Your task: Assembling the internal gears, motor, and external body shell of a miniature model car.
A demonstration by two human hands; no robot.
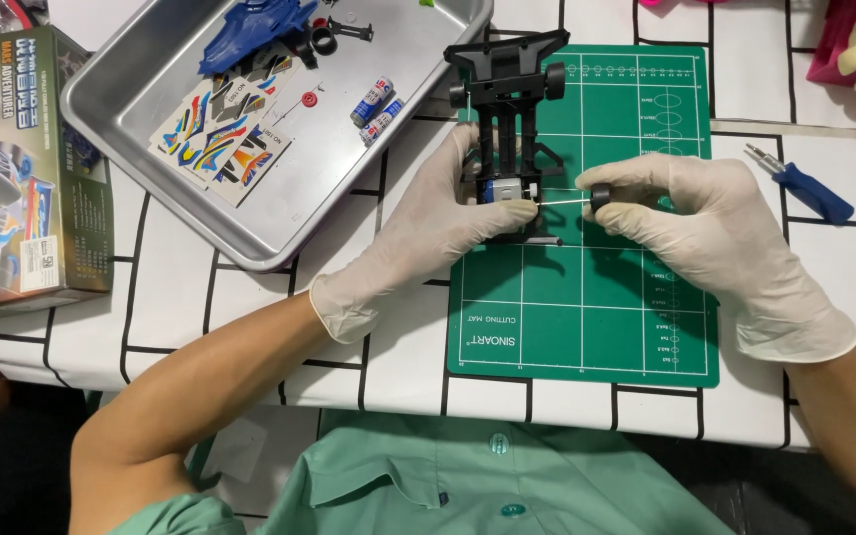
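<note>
A black toy car chassis (505,94) lies on a green cutting mat (587,307), with two small black wheels at its far end. My left hand (438,223), in a white glove, grips the near end of the chassis around a small silver and blue motor (500,191). My right hand (705,223), also gloved, pinches a small black wheel (601,197) on a thin metal axle (567,201) that points into the chassis side.
A metal tray (151,129) at the left holds a blue car body (250,30), sticker sheets (220,129), two batteries (376,107) and small parts. A kit box (17,168) stands far left. A blue-handled screwdriver (804,186) lies right of the mat.
</note>
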